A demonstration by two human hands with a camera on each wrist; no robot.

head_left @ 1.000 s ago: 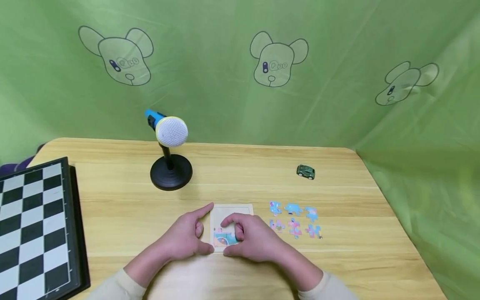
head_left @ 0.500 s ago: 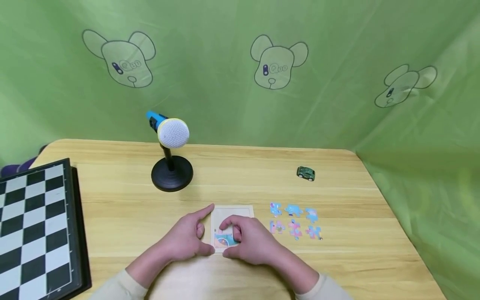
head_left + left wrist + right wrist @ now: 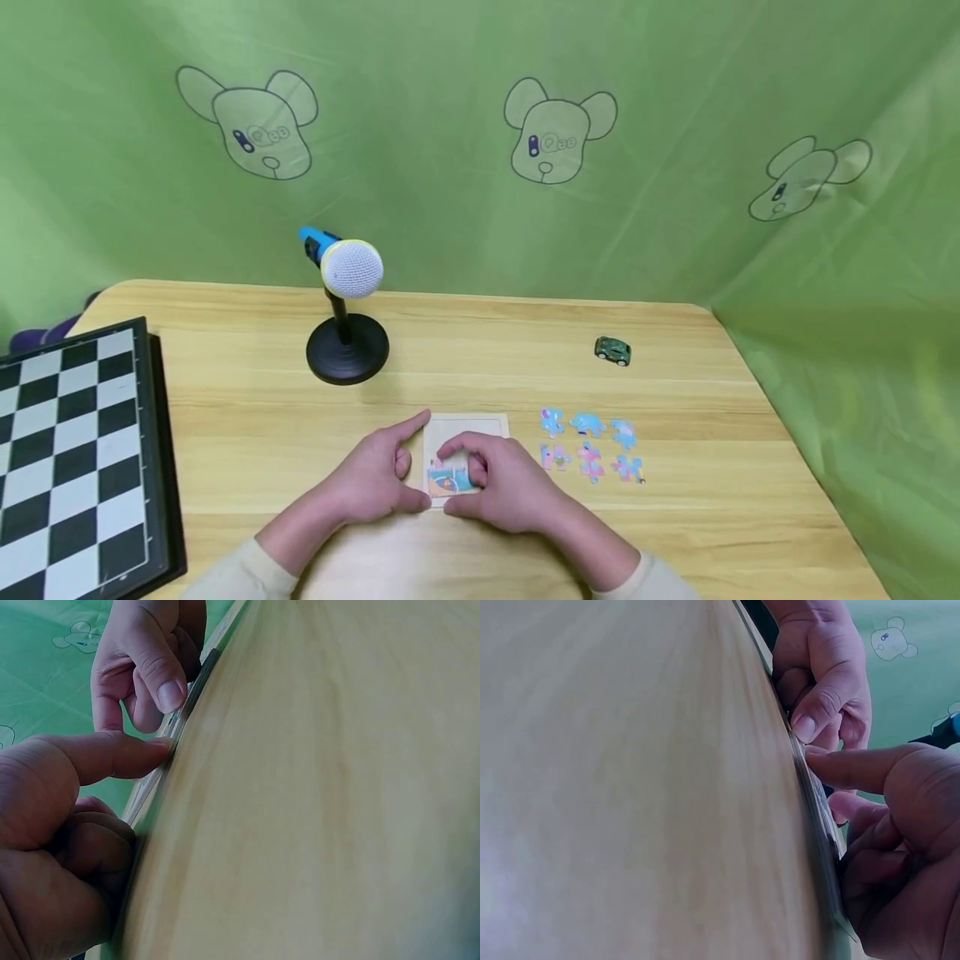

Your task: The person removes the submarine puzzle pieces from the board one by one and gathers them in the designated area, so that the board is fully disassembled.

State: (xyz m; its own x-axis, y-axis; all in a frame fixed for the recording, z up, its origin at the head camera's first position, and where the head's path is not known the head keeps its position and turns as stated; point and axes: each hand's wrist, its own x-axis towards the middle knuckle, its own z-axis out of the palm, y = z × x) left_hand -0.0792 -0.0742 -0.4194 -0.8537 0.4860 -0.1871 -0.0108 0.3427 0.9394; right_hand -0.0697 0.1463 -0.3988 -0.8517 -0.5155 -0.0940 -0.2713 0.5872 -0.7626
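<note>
In the head view, a small pale puzzle tray (image 3: 461, 426) lies flat near the front of the table. My left hand (image 3: 375, 475) holds its left side, index fingertip at the far corner and thumb at the near corner. A printed teal-and-orange puzzle piece (image 3: 450, 481) sits in the tray's near left part. Over it, my right hand (image 3: 510, 483) bends its index finger to the piece's far side, with the thumb at the tray's near edge. The palm hides the tray's right part. Both thumbs almost meet in the left wrist view.
Several loose blue and pink puzzle pieces (image 3: 590, 460) lie in two rows right of the tray. Behind them stands a green toy car (image 3: 613, 351). A microphone on a black stand (image 3: 347, 349) is at the back left, and a checkered board (image 3: 75, 450) occupies the left edge.
The head view has tilted slightly, so everything sits a little lower and further right. My right fingers have shifted slightly left over the tray. The left hand keeps its hold.
</note>
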